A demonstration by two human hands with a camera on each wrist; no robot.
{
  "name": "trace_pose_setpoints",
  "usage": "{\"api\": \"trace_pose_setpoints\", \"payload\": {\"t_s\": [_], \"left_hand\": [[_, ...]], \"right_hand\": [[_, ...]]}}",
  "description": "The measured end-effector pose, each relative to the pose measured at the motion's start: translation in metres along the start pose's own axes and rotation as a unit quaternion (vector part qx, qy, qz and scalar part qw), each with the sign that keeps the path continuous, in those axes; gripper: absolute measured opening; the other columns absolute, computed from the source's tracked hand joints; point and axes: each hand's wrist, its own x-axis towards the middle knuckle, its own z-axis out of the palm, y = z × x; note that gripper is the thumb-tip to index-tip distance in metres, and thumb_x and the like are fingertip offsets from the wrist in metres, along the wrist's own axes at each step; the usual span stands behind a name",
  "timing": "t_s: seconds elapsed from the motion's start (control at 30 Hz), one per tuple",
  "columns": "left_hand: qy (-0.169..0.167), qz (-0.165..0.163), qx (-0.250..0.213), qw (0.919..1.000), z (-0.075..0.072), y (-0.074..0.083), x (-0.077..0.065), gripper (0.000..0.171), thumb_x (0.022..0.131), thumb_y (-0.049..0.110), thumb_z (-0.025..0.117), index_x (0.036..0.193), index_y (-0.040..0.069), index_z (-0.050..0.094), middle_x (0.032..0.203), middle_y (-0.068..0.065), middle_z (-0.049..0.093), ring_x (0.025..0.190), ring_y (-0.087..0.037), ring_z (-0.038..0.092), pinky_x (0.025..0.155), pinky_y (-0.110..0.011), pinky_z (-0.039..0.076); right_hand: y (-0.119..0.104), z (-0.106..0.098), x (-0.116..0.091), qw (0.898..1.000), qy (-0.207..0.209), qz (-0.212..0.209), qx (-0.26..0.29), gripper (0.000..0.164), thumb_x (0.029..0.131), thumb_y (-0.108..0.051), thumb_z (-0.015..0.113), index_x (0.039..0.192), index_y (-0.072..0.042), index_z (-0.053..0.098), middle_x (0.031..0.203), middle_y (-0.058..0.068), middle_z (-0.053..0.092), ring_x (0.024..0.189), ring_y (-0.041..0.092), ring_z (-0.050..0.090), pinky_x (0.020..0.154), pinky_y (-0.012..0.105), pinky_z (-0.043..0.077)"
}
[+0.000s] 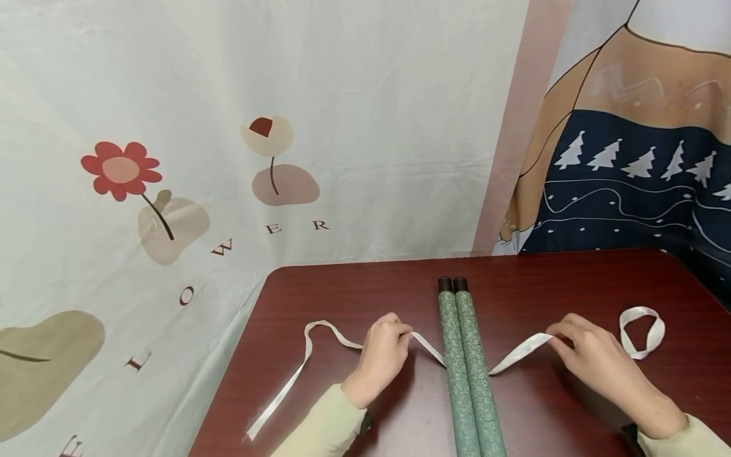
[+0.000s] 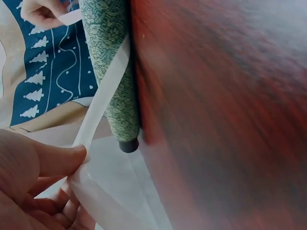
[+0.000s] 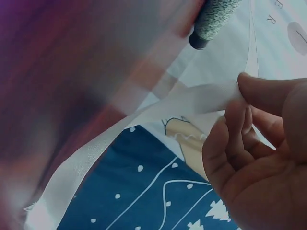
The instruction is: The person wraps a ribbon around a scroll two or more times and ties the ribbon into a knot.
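Observation:
Two long rolls covered in green patterned material, with black end caps, lie side by side on the table. A white ribbon meets them from the left, and a white ribbon length comes out on the right; whether they join beneath is hidden. My left hand pinches the left length between thumb and fingers, its tail trailing left to a frayed end. My right hand pinches the right length. In the right wrist view, a ribbon tail runs from those fingertips to a frayed end.
The dark red table has its back edge against a hanging cloth printed with flowers and letters. Past the right hand, a curved loop of white ribbon rests on the tabletop.

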Motion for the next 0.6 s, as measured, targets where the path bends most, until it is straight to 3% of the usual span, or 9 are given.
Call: {"api": "trace_pose_setpoints", "payload": {"t_s": [0.27,0.43,0.6], "left_hand": [[0.044,0.015,0.012,0.9989,0.004,0.016,0.01,0.01,0.076,0.011,0.074,0.082,0.018,0.078,0.062,0.01,0.051,0.059,-0.003,0.05,0.05,-0.017,0.043],[0.031,0.002,-0.045,0.9985,0.011,0.028,0.015,0.01,0.08,0.01,0.071,0.086,0.015,0.077,0.071,0.007,0.067,0.064,0.003,0.055,0.056,-0.013,0.047],[0.019,-0.017,-0.101,0.9945,0.019,0.038,0.017,0.011,0.08,0.006,0.07,0.088,0.009,0.076,0.08,0.0,0.072,0.073,0.002,0.059,0.064,-0.014,0.05]], "right_hand": [[-0.014,0.001,0.016,0.999,0.039,-0.013,0.015,0.021,0.069,0.0,0.074,0.084,-0.013,0.068,0.083,-0.005,0.058,0.063,0.008,0.049,0.049,0.033,0.048],[-0.022,0.002,0.025,0.999,0.04,-0.015,0.028,0.022,0.069,0.0,0.074,0.085,-0.014,0.068,0.083,-0.006,0.058,0.065,0.008,0.051,0.05,0.034,0.049],[-0.029,0.004,0.033,0.998,0.042,-0.027,0.039,0.021,0.07,-0.001,0.074,0.085,-0.014,0.068,0.084,-0.007,0.058,0.066,0.007,0.051,0.052,0.033,0.05]]}}
